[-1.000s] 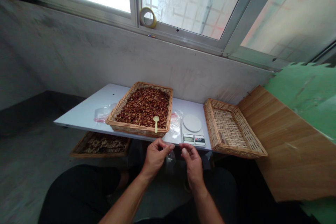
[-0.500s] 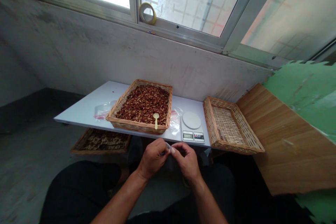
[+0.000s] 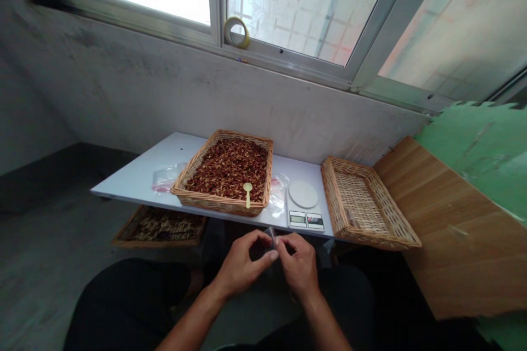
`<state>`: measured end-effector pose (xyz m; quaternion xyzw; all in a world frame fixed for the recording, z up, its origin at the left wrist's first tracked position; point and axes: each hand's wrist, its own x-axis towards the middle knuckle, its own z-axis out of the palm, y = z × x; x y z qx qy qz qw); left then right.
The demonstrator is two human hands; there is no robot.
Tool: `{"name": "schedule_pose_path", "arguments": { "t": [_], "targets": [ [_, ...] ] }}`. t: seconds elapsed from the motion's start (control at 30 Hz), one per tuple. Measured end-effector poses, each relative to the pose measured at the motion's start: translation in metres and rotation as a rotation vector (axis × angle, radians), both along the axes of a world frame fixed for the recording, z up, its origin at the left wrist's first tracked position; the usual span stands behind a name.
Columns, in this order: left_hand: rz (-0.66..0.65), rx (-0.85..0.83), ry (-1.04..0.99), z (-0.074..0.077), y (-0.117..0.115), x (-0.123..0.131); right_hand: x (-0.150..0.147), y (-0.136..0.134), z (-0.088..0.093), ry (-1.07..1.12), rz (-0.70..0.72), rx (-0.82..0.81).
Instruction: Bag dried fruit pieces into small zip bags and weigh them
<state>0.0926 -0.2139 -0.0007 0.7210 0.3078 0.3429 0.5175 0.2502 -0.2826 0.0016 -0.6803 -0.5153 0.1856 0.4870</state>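
Note:
My left hand (image 3: pixel 242 263) and my right hand (image 3: pixel 298 269) meet below the front edge of a white table (image 3: pixel 135 186). Between their fingertips they pinch a small clear plastic bag (image 3: pixel 270 238), which looks flat and shows no contents. Just beyond my hands sits a digital kitchen scale (image 3: pixel 304 204) with a round white platform. To its left, a wicker tray (image 3: pixel 218 204) is heaped with reddish-brown dried pieces, and a pale yellow plastic spoon (image 3: pixel 247 193) rests in it.
An emptier wicker tray (image 3: pixel 362 214) stands right of the scale, beside a wooden board (image 3: pixel 461 230). Clear plastic bags (image 3: pixel 167 178) (image 3: pixel 278 194) lie on either side of the full tray. Below the table, another wicker tray (image 3: pixel 160 228) holds dark pieces. A tape roll (image 3: pixel 236 33) sits on the window frame.
My hands have moved slightly down and to the right, and they now pinch the clear bag at its upper edge. The view has shifted slightly.

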Motion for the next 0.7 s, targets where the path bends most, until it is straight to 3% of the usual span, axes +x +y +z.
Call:
{"name": "schedule_pose_path", "arguments": {
  "t": [0.1,0.2,0.33,0.5,0.7],
  "targets": [
    [0.047,-0.114,-0.024,-0.004,0.000,0.002,-0.005,-0.001,0.002,-0.055,0.075,0.063],
    [0.094,-0.093,-0.010,-0.007,0.002,0.002,-0.008,-0.003,0.003,-0.072,0.124,0.094],
    [0.107,0.067,0.117,-0.005,0.000,-0.001,-0.007,-0.005,-0.002,-0.118,0.060,0.097],
    [0.259,0.315,0.458,0.007,-0.005,0.000,-0.005,-0.003,-0.011,-0.229,-0.103,0.111],
    [0.281,0.342,0.560,0.021,-0.005,0.006,-0.008,0.001,-0.009,-0.137,-0.054,0.120]
  ]
}}
